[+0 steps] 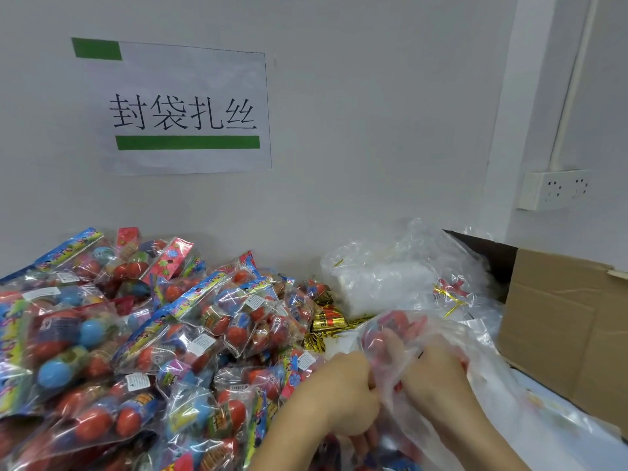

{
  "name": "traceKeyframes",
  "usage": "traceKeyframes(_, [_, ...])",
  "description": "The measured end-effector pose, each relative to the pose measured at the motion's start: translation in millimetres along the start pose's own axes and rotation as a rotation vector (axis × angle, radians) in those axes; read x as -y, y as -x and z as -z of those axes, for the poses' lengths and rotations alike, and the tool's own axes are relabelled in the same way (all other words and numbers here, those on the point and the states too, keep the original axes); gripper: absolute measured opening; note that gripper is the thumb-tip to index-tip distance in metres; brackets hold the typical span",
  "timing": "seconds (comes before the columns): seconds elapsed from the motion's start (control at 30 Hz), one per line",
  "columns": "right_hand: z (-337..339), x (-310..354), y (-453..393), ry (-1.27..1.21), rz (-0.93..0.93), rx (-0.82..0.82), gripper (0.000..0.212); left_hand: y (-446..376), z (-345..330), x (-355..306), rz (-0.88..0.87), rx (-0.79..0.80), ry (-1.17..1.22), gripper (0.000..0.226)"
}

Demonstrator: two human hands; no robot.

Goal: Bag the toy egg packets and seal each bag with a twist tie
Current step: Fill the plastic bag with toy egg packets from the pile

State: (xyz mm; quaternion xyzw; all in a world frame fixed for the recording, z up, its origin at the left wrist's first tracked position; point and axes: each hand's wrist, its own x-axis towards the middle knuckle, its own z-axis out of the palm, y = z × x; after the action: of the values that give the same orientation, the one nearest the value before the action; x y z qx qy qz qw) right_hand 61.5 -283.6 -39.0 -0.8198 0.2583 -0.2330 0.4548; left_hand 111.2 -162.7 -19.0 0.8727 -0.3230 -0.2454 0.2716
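A clear plastic bag (438, 338) with red toy egg packets inside lies at the lower right. My left hand (343, 392) grips the bag's edge with curled fingers. My right hand (438, 372) clutches the bag film just beside it, partly veiled by the plastic. A big heap of toy egg packets (142, 351), red and blue eggs in printed sleeves, fills the left side. Gold twist ties (328, 322) lie in a bundle behind my hands.
A stack of clear empty bags (384, 280) sits against the wall at the centre right, with loose gold ties on it. An open cardboard box (560, 321) stands at the right. A paper sign (187, 110) and a wall socket (554, 190) are on the wall.
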Motion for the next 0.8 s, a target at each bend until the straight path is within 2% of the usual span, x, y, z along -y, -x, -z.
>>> traceKeyframes(0.07, [-3,2,-2,0.014,0.003,0.020,0.026,2,3,0,-0.020,-0.031,-0.058,0.029])
traceKeyframes(0.13, [-2,2,1,0.192,-0.045,0.108,0.036,3,10,0,-0.023,-0.175,-0.124,0.034])
traceKeyframes(0.2, [2,-1,1,0.190,-0.055,0.179,0.016,8,20,-6,-0.093,-0.360,-0.063,0.031])
traceKeyframes(0.23, [4,-1,4,0.204,-0.035,0.225,0.019,13,26,-8,-0.152,-0.403,0.031,0.028])
traceKeyframes(0.27, [7,1,4,0.271,-0.015,0.290,0.025,19,31,-9,-0.215,-0.356,0.113,0.034])
traceKeyframes(0.33, [10,0,-2,0.369,0.058,0.332,0.025,36,39,-13,-0.281,-0.145,0.095,0.079])
traceKeyframes(0.37, [11,6,-3,0.414,0.052,0.362,0.023,41,40,-13,-0.297,-0.094,0.033,0.094])
traceKeyframes(0.43, [12,23,-6,0.547,0.030,0.458,0.022,37,37,-6,-0.337,-0.134,-0.091,0.104])
traceKeyframes(0.47, [11,32,-8,0.639,0.090,0.512,0.015,33,35,-6,-0.325,-0.179,-0.107,0.096])
traceKeyframes(0.57, [19,62,-7,0.864,0.257,0.566,0.003,22,36,-3,-0.231,-0.249,-0.069,0.044])
traceKeyframes(0.63, [25,76,-8,0.988,0.318,0.585,0.012,18,37,1,-0.216,-0.350,-0.038,0.015])
traceKeyframes(0.7, [31,86,-10,0.991,0.303,0.650,0.023,17,41,2,-0.225,-0.541,0.015,0.022])
traceKeyframes(0.8, [34,102,-13,1.054,0.377,0.553,0.029,20,48,0,-0.235,-0.712,0.052,0.029])
